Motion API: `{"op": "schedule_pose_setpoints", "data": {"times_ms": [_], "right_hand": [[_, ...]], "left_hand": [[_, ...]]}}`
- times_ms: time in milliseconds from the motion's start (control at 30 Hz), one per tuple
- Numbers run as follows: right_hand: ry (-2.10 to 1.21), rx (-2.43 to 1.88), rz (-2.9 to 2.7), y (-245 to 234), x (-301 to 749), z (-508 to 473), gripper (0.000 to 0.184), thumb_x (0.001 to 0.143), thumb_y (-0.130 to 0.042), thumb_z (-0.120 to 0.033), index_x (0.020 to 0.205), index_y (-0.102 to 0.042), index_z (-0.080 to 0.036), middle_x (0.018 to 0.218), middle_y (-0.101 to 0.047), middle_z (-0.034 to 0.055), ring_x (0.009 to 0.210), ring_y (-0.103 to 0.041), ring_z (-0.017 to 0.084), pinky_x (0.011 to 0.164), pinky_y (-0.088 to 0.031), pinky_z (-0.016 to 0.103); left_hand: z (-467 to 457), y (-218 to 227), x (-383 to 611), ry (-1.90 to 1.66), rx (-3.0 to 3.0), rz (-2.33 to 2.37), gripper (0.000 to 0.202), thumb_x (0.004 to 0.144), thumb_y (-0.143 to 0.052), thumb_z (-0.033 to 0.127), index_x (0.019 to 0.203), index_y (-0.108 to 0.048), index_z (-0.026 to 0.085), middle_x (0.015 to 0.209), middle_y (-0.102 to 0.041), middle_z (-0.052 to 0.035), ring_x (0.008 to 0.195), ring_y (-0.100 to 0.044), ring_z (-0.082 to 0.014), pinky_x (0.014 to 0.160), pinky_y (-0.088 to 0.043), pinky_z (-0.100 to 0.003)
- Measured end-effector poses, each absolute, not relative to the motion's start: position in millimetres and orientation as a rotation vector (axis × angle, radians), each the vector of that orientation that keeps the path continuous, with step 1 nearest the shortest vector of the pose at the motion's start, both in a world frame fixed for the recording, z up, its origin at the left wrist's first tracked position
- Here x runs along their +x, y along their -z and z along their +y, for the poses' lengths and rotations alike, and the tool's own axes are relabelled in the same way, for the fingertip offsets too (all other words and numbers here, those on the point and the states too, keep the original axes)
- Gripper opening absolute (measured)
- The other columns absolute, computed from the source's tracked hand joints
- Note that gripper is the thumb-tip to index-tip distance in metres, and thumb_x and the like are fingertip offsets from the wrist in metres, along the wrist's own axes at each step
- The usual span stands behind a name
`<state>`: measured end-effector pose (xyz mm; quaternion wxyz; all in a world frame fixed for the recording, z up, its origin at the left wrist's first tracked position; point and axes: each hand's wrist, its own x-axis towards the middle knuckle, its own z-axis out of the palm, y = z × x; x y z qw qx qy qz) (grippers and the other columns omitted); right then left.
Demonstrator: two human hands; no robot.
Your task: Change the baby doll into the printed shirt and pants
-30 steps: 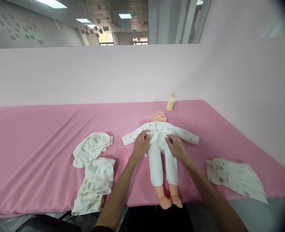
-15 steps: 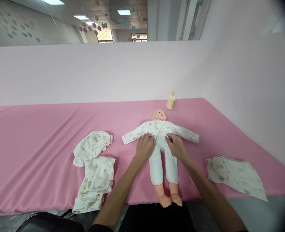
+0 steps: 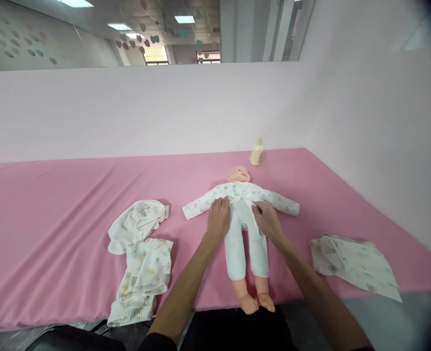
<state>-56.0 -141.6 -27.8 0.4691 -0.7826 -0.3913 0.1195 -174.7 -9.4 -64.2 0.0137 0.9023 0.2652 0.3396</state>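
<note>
A baby doll (image 3: 239,174) lies on its back on the pink table (image 3: 54,204), head away from me, bare feet at the front edge. It wears a printed white top (image 3: 273,199) and plain white trousers (image 3: 246,243). My left hand (image 3: 218,218) rests on the doll's waist on the left, fingers curled over the hem of the top. My right hand (image 3: 267,219) pinches the cloth at the waist on the right. Both hands are closed on the garment.
A cream bottle (image 3: 257,153) stands by the back wall behind the doll's head. A white cloth (image 3: 138,223) and a printed garment (image 3: 144,275) lie to the left. Another folded printed garment (image 3: 354,265) lies to the right near the table edge.
My left hand has slid from the top's flap down onto the doll's left waist. My right hand has hardly moved. The view has shifted slightly.
</note>
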Motion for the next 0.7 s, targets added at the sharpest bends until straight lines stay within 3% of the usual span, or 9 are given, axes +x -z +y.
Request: {"op": "schedule_pose_setpoints", "data": {"times_ms": [133,367,700], "right_hand": [[-0.39,-1.889,-0.911,25.3,-54.4,-144.6,0.03,0.088,-0.044,-0.032,0.063,-0.031,-0.022,0.057,-0.032,-0.0049,0.052,-0.029,0.011,0.052,-0.022,0.027],[-0.703,-1.678,-0.81,23.8,-51.1,-145.3,0.027,0.082,-0.053,-0.04,0.064,-0.048,-0.021,0.058,-0.041,-0.005,0.052,-0.036,0.011,0.05,-0.028,0.024],[-0.571,-1.646,-0.891,20.9,-72.3,-130.2,0.028,0.086,-0.051,-0.04,0.066,-0.045,-0.021,0.061,-0.039,-0.0042,0.058,-0.033,0.012,0.054,-0.028,0.024]], "left_hand": [[-14.1,60.4,-174.8,-1.08,2.819,0.809,0.022,0.095,-0.039,0.007,0.099,-0.058,0.017,0.086,-0.062,-0.0068,0.081,-0.055,-0.0217,0.075,-0.046,-0.035],[-25.7,62.1,-170.8,-1.144,2.948,0.696,0.02,0.095,-0.041,0.008,0.105,-0.058,0.014,0.087,-0.061,-0.0081,0.082,-0.053,-0.0221,0.075,-0.043,-0.035],[-35.4,56.1,-169.5,-1.103,2.937,0.583,0.019,0.091,-0.045,0.006,0.103,-0.057,0.014,0.091,-0.06,-0.008,0.084,-0.053,-0.0226,0.076,-0.045,-0.036]]}}
